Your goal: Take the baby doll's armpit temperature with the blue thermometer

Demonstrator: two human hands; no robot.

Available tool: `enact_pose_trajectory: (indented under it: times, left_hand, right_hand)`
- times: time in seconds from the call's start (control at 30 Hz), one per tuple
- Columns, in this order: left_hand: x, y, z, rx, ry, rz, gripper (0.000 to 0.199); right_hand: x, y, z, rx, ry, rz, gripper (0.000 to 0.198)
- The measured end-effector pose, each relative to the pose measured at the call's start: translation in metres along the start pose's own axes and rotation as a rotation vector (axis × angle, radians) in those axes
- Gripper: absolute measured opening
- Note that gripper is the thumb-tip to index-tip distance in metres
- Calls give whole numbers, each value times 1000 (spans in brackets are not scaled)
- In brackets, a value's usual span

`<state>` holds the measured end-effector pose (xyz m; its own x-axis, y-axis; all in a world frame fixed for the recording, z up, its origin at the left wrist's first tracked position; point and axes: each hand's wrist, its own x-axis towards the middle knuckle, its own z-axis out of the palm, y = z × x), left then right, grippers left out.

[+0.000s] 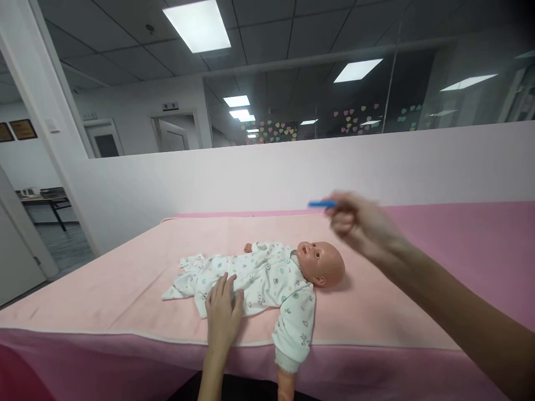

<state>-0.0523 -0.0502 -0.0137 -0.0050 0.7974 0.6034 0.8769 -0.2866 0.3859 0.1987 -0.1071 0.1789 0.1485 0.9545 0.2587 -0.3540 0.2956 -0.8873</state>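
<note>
Hands (pixel 223 312) on unlabelled baby doll (pixel 267 278)

head view, forward-down, near table (pixel 125 289)

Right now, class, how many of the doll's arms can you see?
2: one arm hangs over the table's near edge; the other lies on the far side of the doll, partly hidden.

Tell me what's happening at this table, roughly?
A baby doll in a printed white romper lies on its back on a pink blanket. The person's left hand rests flat on the doll's lower body. The right hand is raised above the doll's head, holding a thin blue stick; the hand is motion-blurred.
</note>
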Motion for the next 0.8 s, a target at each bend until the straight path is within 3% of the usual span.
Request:
enact_pose_trajectory:
  times: [0.03, 0.17, 0.3, 0.43, 0.57, 0.6, 0.67, 0.7, 0.77, 0.8]
  left_hand:
    - [0, 0, 0, -1, 4, -1, 37]
    - [0, 1, 0, -11, 7, 13, 36]
    - [0, 0, 1, 2, 16, 10, 37]
    - [1, -2, 1, 12, 35, 32, 37]
    - [1, -2, 1, 24, 53, 41, 36]
    - [1, -2, 2, 25, 47, 40, 36]
    - [1, -2, 2, 25, 36, 37, 37]
    - [1, -3, 2, 23, 35, 35, 37]
    - [1, -3, 2, 16, 39, 32, 36]
    - [1, -3, 2, 8, 41, 35, 36]
  right_hand:
    - [-1, -1, 0, 11, 14, -6, 15]
    - [-12, -2, 3, -57, -98, 230, 21]
    - [-22, -4, 5, -1, -16, 56, 20]
    - [-18, -7, 6, -105, -123, 228, 23]
    - [-12, 4, -8, 12, 111, -114, 22]
    - [-12, 14, -15, -14, 125, -24, 22]
    - [-13, 44, -35, -140, 3, 425, 20]
    - [-15, 61, -47, -165, -19, 546, 18]
    - [-17, 93, -73, -263, 45, 432, 23]
    - [-18, 106, -86, -334, 81, 466, 27]
